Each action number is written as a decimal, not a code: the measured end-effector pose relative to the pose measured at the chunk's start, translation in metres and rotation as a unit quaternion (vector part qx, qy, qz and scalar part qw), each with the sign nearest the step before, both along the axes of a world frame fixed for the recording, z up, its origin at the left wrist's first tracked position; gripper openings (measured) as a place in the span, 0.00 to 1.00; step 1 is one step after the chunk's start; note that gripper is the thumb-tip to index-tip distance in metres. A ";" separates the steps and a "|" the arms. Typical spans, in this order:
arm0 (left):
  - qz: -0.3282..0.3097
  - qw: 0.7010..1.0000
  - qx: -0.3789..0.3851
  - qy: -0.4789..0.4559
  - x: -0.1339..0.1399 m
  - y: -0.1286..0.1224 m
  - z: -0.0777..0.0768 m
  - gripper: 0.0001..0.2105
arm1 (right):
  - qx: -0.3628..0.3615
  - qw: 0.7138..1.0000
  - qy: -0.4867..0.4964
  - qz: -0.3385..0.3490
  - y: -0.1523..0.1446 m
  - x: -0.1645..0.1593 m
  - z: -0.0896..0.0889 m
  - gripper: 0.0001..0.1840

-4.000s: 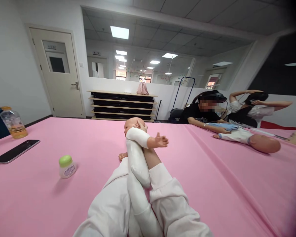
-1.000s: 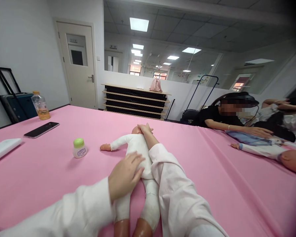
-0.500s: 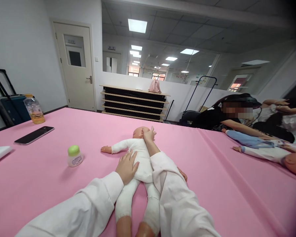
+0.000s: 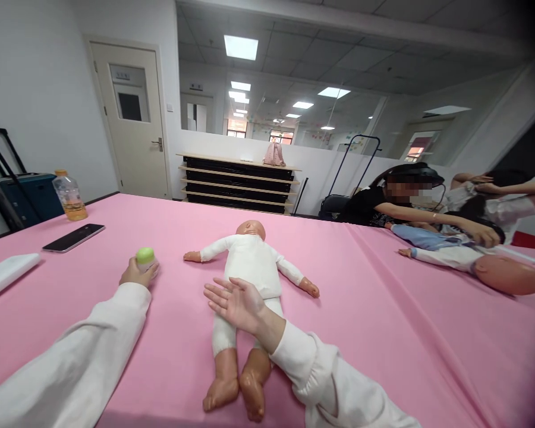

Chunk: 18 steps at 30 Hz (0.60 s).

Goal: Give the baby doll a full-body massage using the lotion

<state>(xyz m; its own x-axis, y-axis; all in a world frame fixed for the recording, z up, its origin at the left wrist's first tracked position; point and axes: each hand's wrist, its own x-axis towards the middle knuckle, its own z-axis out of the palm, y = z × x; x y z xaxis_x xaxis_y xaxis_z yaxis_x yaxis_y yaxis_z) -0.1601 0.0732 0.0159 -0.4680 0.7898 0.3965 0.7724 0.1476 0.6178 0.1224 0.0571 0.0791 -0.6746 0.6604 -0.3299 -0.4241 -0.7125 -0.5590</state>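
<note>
A baby doll in a white suit lies on its back on the pink-covered table, arms spread, bare feet towards me. To the left of the doll, my left hand is wrapped round a small clear jar with a green lid. The jar is upright on or just above the cloth; I cannot tell which. My right hand is open above the doll's lower body, palm turned up and fingers spread, holding nothing. It hides part of the doll's hips and upper legs.
At the left are a phone, a bottle and a white object. Another doll lies at the right, where a co-worker's hand reaches over it. Beyond the table stands a slatted stack.
My left hand has left the doll's belly and closed on the jar. My right hand has come back from the doll's head to above its hips and turned palm up.
</note>
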 end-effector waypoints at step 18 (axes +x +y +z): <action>-0.247 0.923 0.161 0.248 0.134 -0.033 0.037 0.16 | -0.068 0.981 0.029 -0.178 -0.006 -0.015 -0.014 0.26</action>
<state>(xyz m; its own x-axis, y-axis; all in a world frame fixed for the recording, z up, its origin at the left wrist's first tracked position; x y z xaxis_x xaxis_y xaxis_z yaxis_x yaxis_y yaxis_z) -0.0260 0.0406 0.0527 0.2197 0.6627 0.7159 0.8957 -0.4279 0.1212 0.1071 0.0507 0.0647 -0.4288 0.8105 -0.3990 -0.6888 -0.5791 -0.4362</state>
